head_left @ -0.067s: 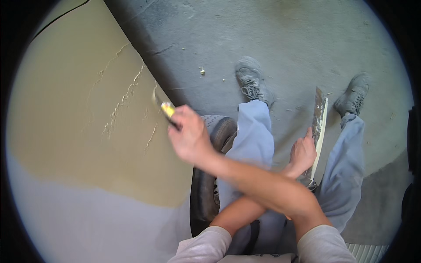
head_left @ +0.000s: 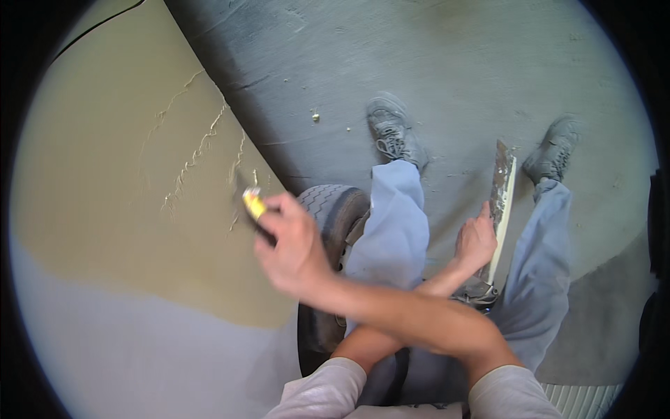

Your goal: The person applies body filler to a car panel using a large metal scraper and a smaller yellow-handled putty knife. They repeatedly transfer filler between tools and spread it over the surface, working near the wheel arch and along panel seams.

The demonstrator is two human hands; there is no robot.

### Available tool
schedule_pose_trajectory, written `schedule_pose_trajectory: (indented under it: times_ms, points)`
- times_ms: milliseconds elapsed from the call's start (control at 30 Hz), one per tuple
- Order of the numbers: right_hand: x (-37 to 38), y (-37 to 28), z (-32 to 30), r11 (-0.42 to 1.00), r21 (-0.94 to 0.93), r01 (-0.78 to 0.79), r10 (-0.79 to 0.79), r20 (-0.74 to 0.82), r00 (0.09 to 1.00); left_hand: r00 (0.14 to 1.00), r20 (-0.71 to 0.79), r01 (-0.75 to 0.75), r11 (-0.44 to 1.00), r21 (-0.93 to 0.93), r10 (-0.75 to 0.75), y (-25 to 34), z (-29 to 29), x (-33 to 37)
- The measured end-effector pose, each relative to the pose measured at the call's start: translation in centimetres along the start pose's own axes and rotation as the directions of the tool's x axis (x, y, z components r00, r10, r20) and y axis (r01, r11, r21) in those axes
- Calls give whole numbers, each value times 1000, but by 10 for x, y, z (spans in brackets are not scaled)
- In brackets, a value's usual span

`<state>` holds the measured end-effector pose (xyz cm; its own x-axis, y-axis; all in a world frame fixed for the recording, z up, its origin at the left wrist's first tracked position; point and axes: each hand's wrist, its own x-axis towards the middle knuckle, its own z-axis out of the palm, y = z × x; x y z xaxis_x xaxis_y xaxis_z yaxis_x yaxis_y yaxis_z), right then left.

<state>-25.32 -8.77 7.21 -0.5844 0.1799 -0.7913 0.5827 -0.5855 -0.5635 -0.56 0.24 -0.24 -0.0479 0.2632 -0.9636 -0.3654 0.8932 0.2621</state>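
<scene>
My forearms cross, the right over the left. At the left, my right hand (head_left: 292, 241) is closed round the yellow-and-black handle of a putty knife (head_left: 254, 202). Its tip, blurred by motion, is over the tan filler-coated panel (head_left: 105, 188); whether it touches cannot be made out. Thin raised ridges of filler (head_left: 199, 150) run across the panel near it. Between my legs, my left hand (head_left: 477, 241) grips a long, wide metal spreader blade (head_left: 501, 185), one finger along its back. Pale filler lines the blade's right edge.
A black tire (head_left: 342, 209) stands beside the panel's right edge, by my leg. My grey shoes (head_left: 396, 129) are on the grey concrete floor (head_left: 481, 63), where small filler crumbs (head_left: 315, 117) lie. A ridged pale strip (head_left: 586, 401) shows at the lower right.
My right hand has moved the putty knife a little left and toward me over the panel. The left hand keeps its hold on the spreader blade. The whole view has shifted slightly.
</scene>
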Motion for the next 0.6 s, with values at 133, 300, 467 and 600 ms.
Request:
schedule_pose_trajectory:
  times_ms: [133,300,467,600]
  points:
    - [-38,-31,11,999,34,10,-11,46,999,995,-102,-18,998,-64,12,17,-47,-11]
    - [-103,-30,-133,994,-79,-74,78,43,996,996,88,-2,998,-68,8,-24,-65,-42]
    - [-149,-87,-270,775,-532,341,-345,96,934,976,57,-86,610,-788,211,-9,-98,-66]
    - [-190,-94,-291,356,-437,826,-597,574,560,956,97,-27,413,-910,277,36,-114,-126]
